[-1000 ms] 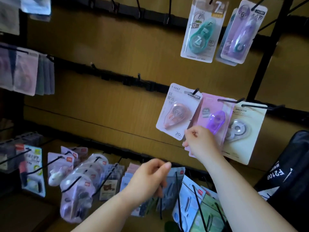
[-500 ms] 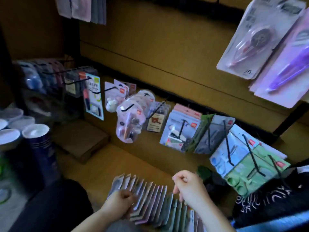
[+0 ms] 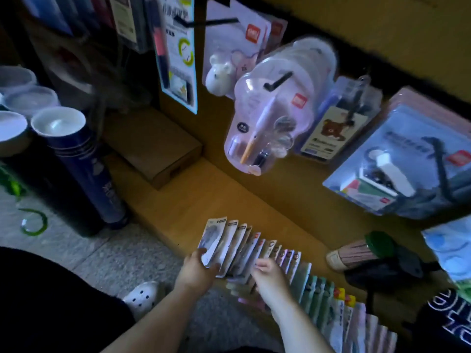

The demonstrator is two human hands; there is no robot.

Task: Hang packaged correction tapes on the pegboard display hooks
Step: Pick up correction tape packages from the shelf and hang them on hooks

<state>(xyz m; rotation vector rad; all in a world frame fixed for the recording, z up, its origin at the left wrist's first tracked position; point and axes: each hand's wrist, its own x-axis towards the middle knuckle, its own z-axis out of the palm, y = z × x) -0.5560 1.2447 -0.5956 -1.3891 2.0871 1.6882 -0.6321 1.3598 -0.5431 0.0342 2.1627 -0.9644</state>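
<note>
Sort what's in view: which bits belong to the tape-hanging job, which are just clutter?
Job: row of packaged tapes on the floor; left hand gripping the end packs; right hand fingering the middle; black display hooks.

Clutter: navy tubes, cardboard box, white clog, green bracelet.

Nothing can be read for certain. Small red square brand tags (image 3: 297,100) sit on the clear blister packs hung well above both hands, their characters blurred. Large white letters (image 3: 456,317) on black fabric, right of the hands, are cut off.
</note>
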